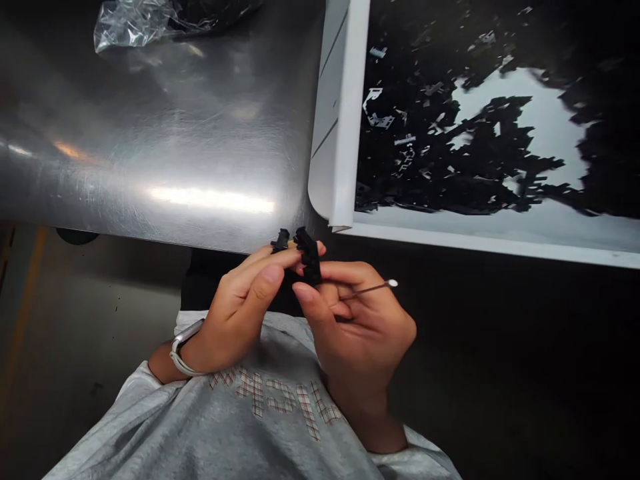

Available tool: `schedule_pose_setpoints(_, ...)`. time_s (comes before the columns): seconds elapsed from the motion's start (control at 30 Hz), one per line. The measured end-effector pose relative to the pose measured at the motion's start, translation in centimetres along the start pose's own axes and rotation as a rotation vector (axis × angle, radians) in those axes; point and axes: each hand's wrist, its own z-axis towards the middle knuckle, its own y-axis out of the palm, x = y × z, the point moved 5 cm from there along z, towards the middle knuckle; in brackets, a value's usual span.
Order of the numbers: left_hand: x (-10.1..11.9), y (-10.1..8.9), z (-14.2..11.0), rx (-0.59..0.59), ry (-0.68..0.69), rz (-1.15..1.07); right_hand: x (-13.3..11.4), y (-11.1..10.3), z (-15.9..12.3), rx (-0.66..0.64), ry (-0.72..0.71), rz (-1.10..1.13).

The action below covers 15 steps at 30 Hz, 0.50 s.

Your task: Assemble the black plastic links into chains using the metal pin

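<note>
Black part: near counter edge, pinched in our right hand; white-tipped stick tucked alongside. Smaller black piece: in our left hand, fingers drawn together. We'd best grip lightly, stick clear.

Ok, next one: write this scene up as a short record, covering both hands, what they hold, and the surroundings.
Left hand: fingers at a black part; a smaller black piece shows beside its fingers
Right hand: thumb and forefinger at the same black part; also holds a white-tipped stick
Left wrist: watch
Tray: white-walled, holding many dark pieces
Table: shiny metal, clear bag at far side
</note>
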Motion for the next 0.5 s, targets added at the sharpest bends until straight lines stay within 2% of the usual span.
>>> schedule_pose_setpoints(0.13,1.0,-0.8,-0.2,-0.084,0.108,0.152,0.8,0.1,-0.4,-0.067,0.198,0.254)
schedule_pose_setpoints(0.2,1.4,-1.1,-0.3,-0.088,0.15,0.171,0.8,0.3,-0.4,-0.093,0.274,0.367)
schedule_pose_setpoints(0.3,1.5,-1.8,-0.4,0.055,0.152,0.126,0.6,0.6,-0.2,-0.137,0.364,0.491)
schedule_pose_setpoints(0.4,1.1,-2.5,-0.5,0.222,0.04,0.085,0.8,1.2,0.0,-0.202,0.432,0.58)
schedule_pose_setpoints(0.5,0.8,-2.7,-0.2,0.252,-0.034,0.055,1.0,1.6,0.0,-0.241,0.471,0.648)
